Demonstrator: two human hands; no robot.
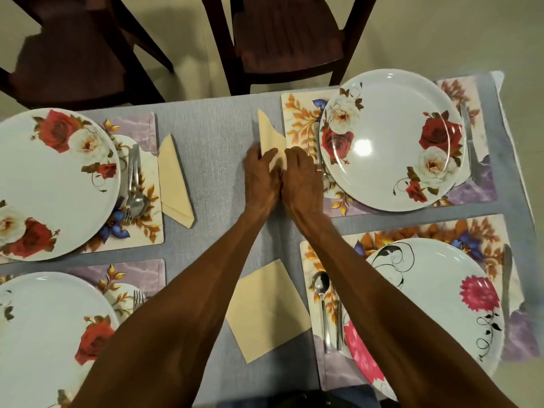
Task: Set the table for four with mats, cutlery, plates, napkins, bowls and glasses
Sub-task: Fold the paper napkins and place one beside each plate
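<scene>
On grey tablecloth (212,136), left hand (260,175) and right hand (300,175) grip folded napkin (269,134), protruding beyond both.

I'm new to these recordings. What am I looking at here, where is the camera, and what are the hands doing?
No machine here: a person wears a camera on the head, looking down at their own arms. The table has four floral mats, each with a plate and cutlery. Both hands work a yellow napkin: the left hand and right hand press and pinch its lower end, apparently folding it. A folded napkin lies by the far left mat; a flat unfolded napkin waits nearer. Two dark chairs stand beyond.
</scene>
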